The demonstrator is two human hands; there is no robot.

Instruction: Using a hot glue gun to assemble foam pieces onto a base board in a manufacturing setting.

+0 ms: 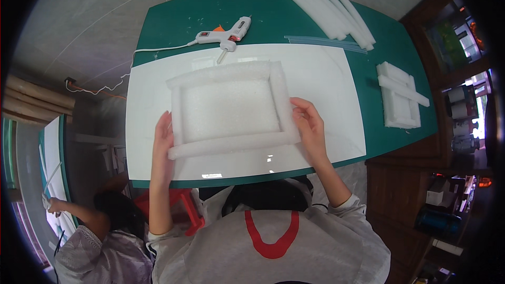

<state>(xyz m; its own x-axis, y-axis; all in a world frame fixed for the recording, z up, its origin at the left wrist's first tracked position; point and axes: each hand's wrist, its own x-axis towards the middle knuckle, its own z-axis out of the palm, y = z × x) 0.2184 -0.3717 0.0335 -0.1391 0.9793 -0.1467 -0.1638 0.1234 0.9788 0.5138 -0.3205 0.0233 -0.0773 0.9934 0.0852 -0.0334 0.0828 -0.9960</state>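
Observation:
A shallow rectangular tray of white foam, with raised foam strips along its sides, is between my two hands over the white board. My left hand grips its left side near the front corner. On the other side, my right hand holds the right edge, thumb and fingers against the foam. Parts of the fingers of both hands are hidden behind the foam. Just beyond the tray, a white glue gun lies on the table with a glue stick sticking out of its back end.
The white board covers much of the green tabletop. Long white foam strips and clear glue sticks lie at the far right. Another foam piece sits right. A power cord runs left; a co-worker works there.

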